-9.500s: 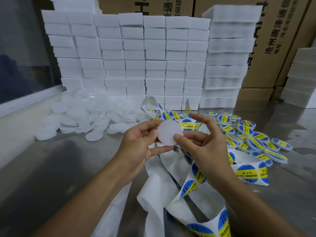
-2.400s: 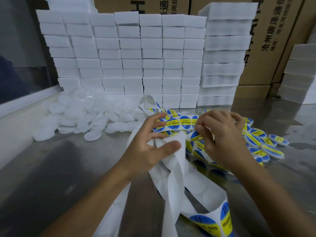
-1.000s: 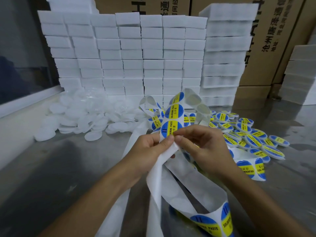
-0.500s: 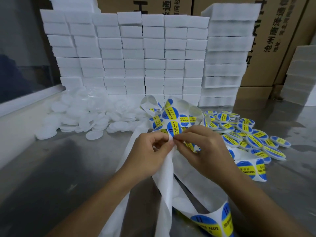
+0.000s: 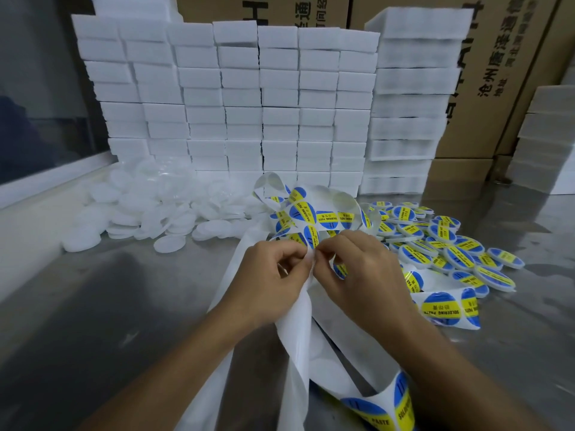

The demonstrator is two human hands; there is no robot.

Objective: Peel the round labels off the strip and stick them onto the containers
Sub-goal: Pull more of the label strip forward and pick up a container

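A long white backing strip with round blue-and-yellow labels loops over the metal table. My left hand pinches the strip just below one label. My right hand pinches the edge of that same label with thumb and forefinger, right against the left fingertips. A heap of plain white round containers lies at the back left. Labelled containers are piled at the right.
A wall of stacked white foam blocks stands behind the work area, with cardboard boxes behind and more foam at the far right. A window ledge runs along the left. Bare steel table lies front left.
The raised loop of strip has come down lower and nearer the table. Both hands have closed in on one label, fingertips now meeting at its edge.
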